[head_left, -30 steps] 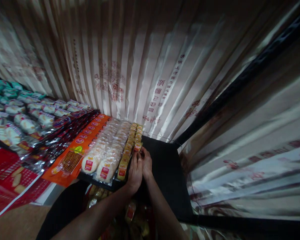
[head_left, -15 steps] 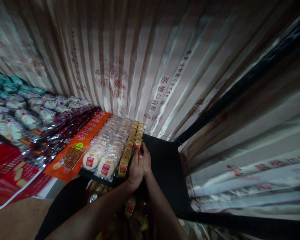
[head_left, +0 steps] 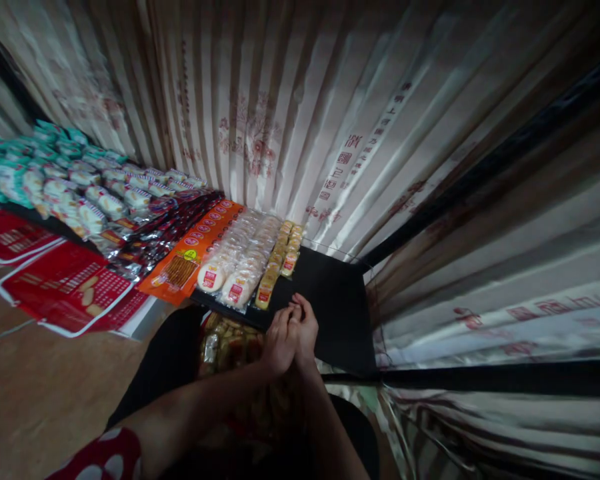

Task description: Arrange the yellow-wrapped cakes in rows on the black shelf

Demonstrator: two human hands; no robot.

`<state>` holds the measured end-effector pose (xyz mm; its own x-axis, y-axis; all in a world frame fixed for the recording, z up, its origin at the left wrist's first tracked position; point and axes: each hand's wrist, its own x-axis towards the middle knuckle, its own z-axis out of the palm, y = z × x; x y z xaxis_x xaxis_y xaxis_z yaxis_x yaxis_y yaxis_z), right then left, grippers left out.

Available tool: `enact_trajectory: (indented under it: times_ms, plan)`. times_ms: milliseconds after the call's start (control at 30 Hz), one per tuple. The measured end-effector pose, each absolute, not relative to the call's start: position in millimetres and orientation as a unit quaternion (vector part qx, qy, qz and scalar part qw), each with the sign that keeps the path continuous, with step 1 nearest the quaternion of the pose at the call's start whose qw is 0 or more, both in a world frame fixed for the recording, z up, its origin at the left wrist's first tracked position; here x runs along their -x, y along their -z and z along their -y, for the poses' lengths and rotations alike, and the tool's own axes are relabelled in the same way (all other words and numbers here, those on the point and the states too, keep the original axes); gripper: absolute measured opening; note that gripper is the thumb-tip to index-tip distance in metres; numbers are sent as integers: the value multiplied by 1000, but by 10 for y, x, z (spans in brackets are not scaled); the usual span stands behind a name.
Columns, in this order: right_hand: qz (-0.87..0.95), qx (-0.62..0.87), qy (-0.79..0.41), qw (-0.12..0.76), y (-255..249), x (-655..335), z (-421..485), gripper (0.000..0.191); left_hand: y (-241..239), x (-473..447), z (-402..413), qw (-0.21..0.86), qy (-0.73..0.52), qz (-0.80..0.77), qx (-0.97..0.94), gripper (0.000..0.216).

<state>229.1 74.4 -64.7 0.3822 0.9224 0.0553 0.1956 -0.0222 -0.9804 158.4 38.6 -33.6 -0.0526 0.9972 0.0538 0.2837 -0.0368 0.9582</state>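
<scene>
My left hand and my right hand are pressed together above the front edge of a black shelf, fingers curled; whether anything lies between them is hidden. Just beyond the hands runs a row of small yellow snack packets, with the nearest packet a short gap from my fingertips. Beside that row lie rows of round white rice cakes in clear wrappers. Below my arms sits an open bag of assorted packets.
An orange snack packet row and dark red packets lie further left, then white and teal packs. Red printed cartons lie on the brown floor. A pleated satin curtain hangs behind and to the right.
Both hands have drawn back from the yellow packet row toward me, staying together. The view has swung left and up, showing more floor and shelf.
</scene>
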Motion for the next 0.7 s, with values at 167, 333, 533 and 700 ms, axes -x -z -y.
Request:
enact_trajectory:
  times_ms: [167,333,533,700]
  plan:
    - [508,643,-270,506,712,-2230,-28,32,459,-1297,113,407,-425,-493,-641,34]
    - [585,684,-244,362,960,-2235,361,32,689,-1133,307,450,-299,-569,-620,28]
    - [582,733,-223,274,1217,-2275,273,40,846,-1113,164,494,-191,-663,-529,31]
    - [573,737,-261,244,1288,-2257,176,40,941,-1178,31,552,-186,-627,-517,36]
